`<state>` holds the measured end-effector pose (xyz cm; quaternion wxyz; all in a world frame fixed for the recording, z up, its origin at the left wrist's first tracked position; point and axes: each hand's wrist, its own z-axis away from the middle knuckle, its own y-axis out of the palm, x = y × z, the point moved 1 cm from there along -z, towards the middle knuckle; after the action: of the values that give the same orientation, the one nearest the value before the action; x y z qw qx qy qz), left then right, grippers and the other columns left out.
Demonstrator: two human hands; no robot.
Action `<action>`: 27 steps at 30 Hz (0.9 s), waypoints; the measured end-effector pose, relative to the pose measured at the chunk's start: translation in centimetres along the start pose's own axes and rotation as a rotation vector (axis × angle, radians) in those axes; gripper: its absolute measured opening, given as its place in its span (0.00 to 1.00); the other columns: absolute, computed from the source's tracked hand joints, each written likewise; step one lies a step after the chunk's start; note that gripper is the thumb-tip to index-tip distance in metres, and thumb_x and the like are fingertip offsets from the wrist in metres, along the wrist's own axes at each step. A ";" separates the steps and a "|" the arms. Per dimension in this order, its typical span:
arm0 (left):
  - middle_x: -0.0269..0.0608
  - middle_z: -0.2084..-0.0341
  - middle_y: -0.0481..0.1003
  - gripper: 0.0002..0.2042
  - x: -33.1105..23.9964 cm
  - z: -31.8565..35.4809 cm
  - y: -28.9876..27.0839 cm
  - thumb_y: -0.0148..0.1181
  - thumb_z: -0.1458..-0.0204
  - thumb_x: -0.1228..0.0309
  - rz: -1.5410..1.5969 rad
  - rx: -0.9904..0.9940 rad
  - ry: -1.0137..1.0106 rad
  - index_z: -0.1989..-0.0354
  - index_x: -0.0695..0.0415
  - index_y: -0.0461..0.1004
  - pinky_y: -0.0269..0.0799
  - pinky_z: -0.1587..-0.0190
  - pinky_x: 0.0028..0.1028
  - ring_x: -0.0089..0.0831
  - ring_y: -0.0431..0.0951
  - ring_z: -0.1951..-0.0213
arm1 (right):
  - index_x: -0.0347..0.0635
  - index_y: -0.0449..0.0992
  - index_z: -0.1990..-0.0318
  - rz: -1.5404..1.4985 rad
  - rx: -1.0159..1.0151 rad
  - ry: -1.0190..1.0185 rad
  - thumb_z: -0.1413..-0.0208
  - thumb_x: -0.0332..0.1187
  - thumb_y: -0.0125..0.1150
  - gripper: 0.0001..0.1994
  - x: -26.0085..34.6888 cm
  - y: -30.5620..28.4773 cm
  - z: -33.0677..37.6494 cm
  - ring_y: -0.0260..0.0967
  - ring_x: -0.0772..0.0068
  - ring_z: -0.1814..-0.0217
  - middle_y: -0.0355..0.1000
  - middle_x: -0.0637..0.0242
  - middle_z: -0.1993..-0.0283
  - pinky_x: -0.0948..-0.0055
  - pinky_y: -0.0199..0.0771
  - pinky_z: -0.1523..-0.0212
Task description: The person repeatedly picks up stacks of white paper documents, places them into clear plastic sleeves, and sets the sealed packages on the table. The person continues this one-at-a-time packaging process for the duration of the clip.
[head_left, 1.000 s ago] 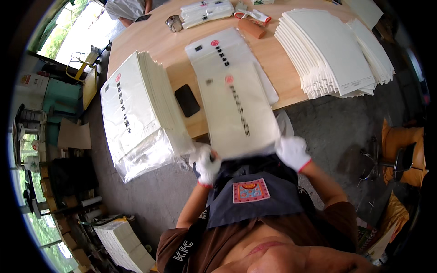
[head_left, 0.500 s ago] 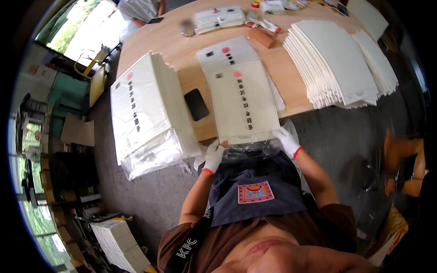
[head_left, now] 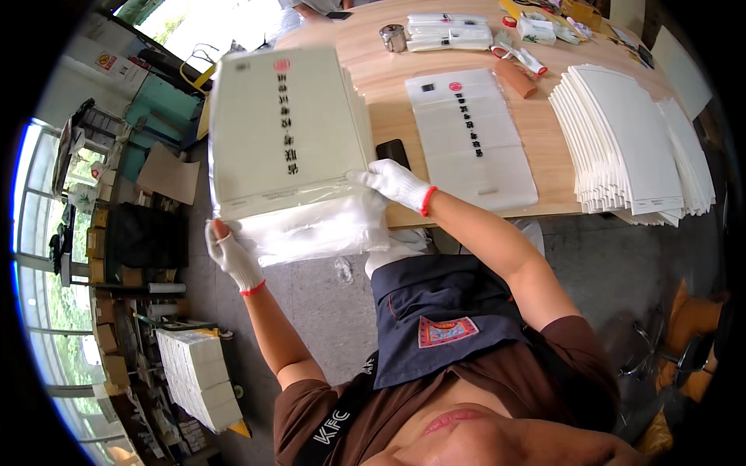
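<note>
Both gloved hands on the stack of printed bags (head_left: 284,132) in clear plastic wrap, sitting at the left end of the wooden table (head_left: 544,116). Right hand (head_left: 392,182) lies on top at the near edge, fingers spread flat, pinning it. Left hand (head_left: 233,256) curls around the loose wrap at the lower-left corner, probably steadying the overhang. A single bag (head_left: 474,136) lies flat mid-table; fanned white sheets (head_left: 629,140) to the right.

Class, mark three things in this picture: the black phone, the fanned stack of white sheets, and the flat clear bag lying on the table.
black phone (head_left: 392,150), head view, on its dark screen.
fanned stack of white sheets (head_left: 631,132), head view, on the top sheet.
flat clear bag (head_left: 474,140), head view, on its middle.
</note>
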<state>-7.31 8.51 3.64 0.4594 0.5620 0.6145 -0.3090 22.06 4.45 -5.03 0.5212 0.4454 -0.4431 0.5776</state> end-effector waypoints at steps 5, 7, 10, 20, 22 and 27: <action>0.28 0.84 0.66 0.13 10.9 3.4 -6.8 0.48 0.39 0.62 -0.377 0.037 -0.390 0.74 0.54 0.68 0.57 0.82 0.19 0.16 0.60 0.85 | 0.43 0.75 0.83 0.565 0.025 0.094 0.53 0.66 0.52 0.32 0.9 2.6 3.7 0.74 0.66 0.75 0.72 0.66 0.83 0.67 0.72 0.67; 0.33 0.86 0.67 0.15 17.3 8.3 -6.5 0.46 0.39 0.58 -0.110 -0.110 -0.454 0.74 0.54 0.69 0.61 0.81 0.23 0.20 0.64 0.85 | 0.45 0.75 0.85 0.481 0.145 0.152 0.52 0.64 0.51 0.30 -4.3 3.2 5.1 0.73 0.67 0.77 0.74 0.68 0.81 0.67 0.72 0.70; 0.41 0.81 0.73 0.15 25.9 16.5 -4.8 0.52 0.44 0.59 -0.703 0.573 -0.560 0.70 0.59 0.75 0.69 0.73 0.30 0.30 0.73 0.77 | 0.45 0.77 0.76 0.554 0.252 0.319 0.46 0.51 0.48 0.21 -11.1 2.1 8.4 0.72 0.74 0.80 0.75 0.69 0.80 0.69 0.72 0.72; 0.42 0.62 0.76 0.13 17.8 23.4 28.9 0.62 0.53 0.58 -0.746 1.202 0.345 0.64 0.52 0.76 0.70 0.59 0.38 0.41 0.75 0.60 | 0.39 0.75 0.67 0.158 -0.116 0.503 0.43 0.45 0.55 0.16 -17.4 -3.8 18.6 0.72 0.78 0.76 0.76 0.68 0.74 0.76 0.71 0.73; 0.42 0.65 0.77 0.12 19.7 23.2 31.0 0.62 0.55 0.58 -0.844 1.296 0.397 0.66 0.52 0.77 0.70 0.61 0.38 0.40 0.76 0.62 | 0.40 0.74 0.68 0.157 -0.169 0.456 0.43 0.46 0.54 0.16 -18.0 -4.0 19.9 0.71 0.79 0.77 0.76 0.68 0.74 0.76 0.71 0.73; 0.45 0.74 0.78 0.09 22.5 21.2 32.6 0.58 0.52 0.64 -0.676 1.488 0.011 0.67 0.56 0.77 0.70 0.66 0.36 0.37 0.77 0.71 | 0.38 0.73 0.65 -0.161 -0.283 0.370 0.41 0.43 0.53 0.15 -19.8 -5.8 20.9 0.71 0.77 0.76 0.75 0.66 0.73 0.76 0.72 0.74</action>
<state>30.31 4.46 -20.68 -0.1549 0.5056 0.3871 -0.7553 30.16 -19.72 -19.67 0.6951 0.2886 -0.3797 0.5379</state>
